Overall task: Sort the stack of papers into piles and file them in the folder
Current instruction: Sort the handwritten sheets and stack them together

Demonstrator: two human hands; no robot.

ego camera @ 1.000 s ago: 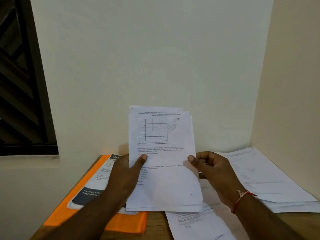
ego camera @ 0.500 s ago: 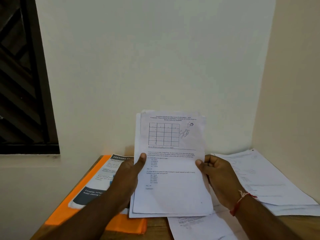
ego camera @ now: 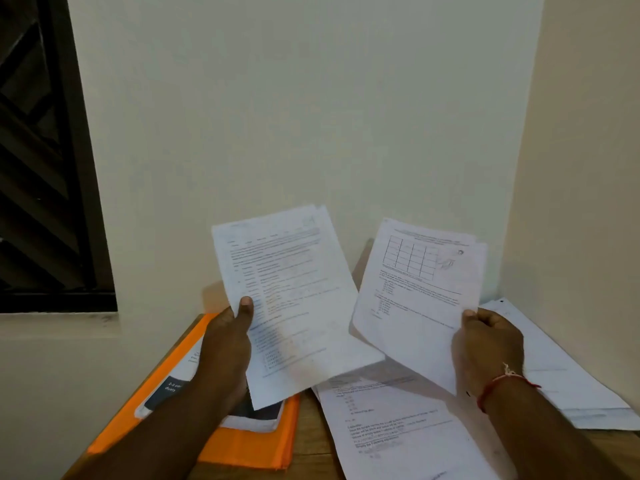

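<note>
Your left hand grips a stack of papers, thumb on its face, tilted up for reading. Your right hand pinches the grid sheet by its edge, held apart, likely so you can pick its pile: middle pile below that hand, side pile to its right. Orange folder lies beneath your left hand.

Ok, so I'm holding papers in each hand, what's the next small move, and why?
Probably lay the grid sheet in your right hand onto the right pile, since it lies just beside that hand, while your left hand holds the other papers. Whether it belongs there or on the centre pile is too blurred to tell.
</note>
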